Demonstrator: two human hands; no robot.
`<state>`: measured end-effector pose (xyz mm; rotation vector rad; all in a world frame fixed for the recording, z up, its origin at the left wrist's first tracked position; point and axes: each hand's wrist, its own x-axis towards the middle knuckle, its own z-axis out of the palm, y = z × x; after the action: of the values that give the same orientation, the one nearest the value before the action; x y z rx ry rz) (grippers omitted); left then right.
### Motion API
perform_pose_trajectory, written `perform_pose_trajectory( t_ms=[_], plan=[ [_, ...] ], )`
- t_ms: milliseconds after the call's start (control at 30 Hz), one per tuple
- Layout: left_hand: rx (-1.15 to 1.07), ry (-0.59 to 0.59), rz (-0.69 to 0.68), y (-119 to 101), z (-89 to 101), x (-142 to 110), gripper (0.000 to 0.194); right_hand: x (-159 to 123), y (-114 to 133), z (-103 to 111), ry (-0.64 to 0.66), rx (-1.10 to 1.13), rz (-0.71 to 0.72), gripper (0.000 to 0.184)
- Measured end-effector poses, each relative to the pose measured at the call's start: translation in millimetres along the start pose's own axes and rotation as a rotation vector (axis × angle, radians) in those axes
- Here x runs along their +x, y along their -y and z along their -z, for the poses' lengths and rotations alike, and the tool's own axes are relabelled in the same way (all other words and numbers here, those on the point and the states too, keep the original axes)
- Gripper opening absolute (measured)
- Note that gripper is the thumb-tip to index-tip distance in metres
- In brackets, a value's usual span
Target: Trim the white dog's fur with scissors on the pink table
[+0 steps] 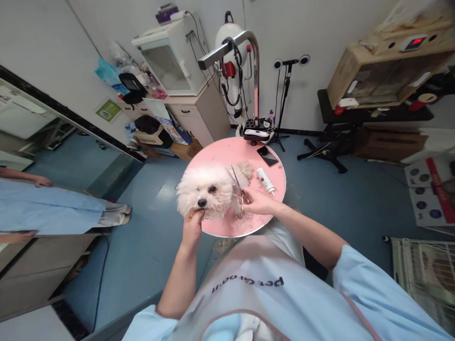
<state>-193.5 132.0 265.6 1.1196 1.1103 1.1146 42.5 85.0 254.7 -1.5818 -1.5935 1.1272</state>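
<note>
A fluffy white dog (220, 189) is on the round pink grooming table (216, 154), its head turned toward me. Under its muzzle, my left hand (192, 229) grips the chin, thumb near the mouth. My right hand (260, 201) is closed on the handles of a pair of scissors (237, 179), beside the dog's head on the right. The blades point up and to the left, against the white fur of its body. Cut fur (246, 169) lies behind the scissors. My hand partly hides the handles.
A white bottle (265, 180) and a dark phone (267, 155) lie on the table's right side. A metal grooming arm (256, 80) rises at its back edge, with a clipper (256, 134) at its foot. Another person (46, 203) in a blue apron stands at left.
</note>
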Motion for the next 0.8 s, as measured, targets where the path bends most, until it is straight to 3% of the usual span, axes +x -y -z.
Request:
perform_pose_trajectory(
  t_ms=[167, 267, 367, 500, 600, 700, 800],
  plan=[
    [-0.055, 0.013, 0.010, 2.8, 4.3, -2.2, 0.026, 12.8, 0.9, 20.0, 0.132, -0.027, 0.055, 0.020],
    [-0.043, 0.040, 0.021, 5.4, 8.0, -4.2, 0.028, 11.9, -10.9, 16.9, 0.095, 0.014, 0.044, 0.029],
    [-0.001, 0.098, 0.016, 10.8, 7.1, -5.6, 0.040, -1.2, -27.9, -16.1, -0.039, 0.100, 0.033, 0.026],
    [0.094, 0.019, 0.037, 18.3, -5.9, -3.4, 0.034, -21.7, -41.6, -91.4, -0.191, 0.334, 0.017, 0.025],
    [0.054, -0.002, 0.018, 15.1, -21.8, -1.3, 0.033, -23.0, -36.1, -132.4, -0.254, 0.300, -0.014, 0.041],
    [0.032, 0.017, -0.020, 4.2, -37.5, -1.7, 0.034, -9.8, -21.7, -143.1, -0.345, 0.226, 0.042, 0.063],
    [0.072, 0.033, -0.030, -3.1, -47.4, -2.1, 0.033, 5.0, -13.4, -139.2, -0.486, 0.193, 0.052, 0.055]
  ],
)
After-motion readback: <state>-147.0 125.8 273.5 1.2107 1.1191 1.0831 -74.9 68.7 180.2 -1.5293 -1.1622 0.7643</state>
